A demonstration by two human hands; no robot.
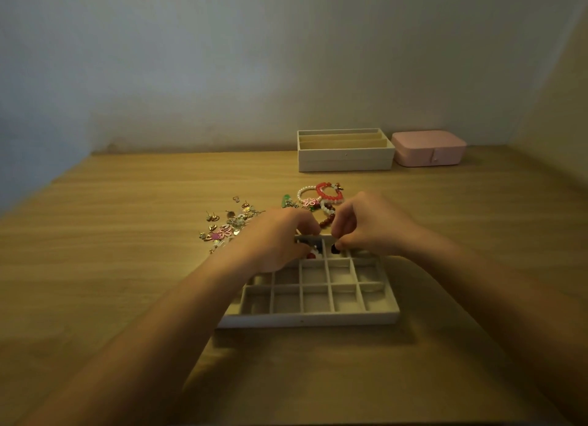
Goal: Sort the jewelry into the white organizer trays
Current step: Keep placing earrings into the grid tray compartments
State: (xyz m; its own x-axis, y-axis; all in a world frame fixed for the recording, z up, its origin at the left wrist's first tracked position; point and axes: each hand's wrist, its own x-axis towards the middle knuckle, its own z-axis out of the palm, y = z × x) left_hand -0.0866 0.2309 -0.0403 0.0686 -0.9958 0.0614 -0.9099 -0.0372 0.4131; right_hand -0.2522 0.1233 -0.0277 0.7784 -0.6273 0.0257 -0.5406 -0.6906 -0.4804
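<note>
A: Where's the jewelry?
B: Heaped just beyond the gridded white tray (318, 319).
A: The grip?
B: Right hand (370, 226) pinches a dark bead (334, 249) over a far cell; left hand (273, 238) is curled, contents unclear.

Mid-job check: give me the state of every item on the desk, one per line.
Grid tray: near rows empty, far row holds a few pieces.
Slotted tray: open, looks empty.
Pink box: closed.
Bracelets: unsorted.
Earrings pile: unsorted.
Left hand: over far row.
Right hand: pinching a dark piece.
</note>
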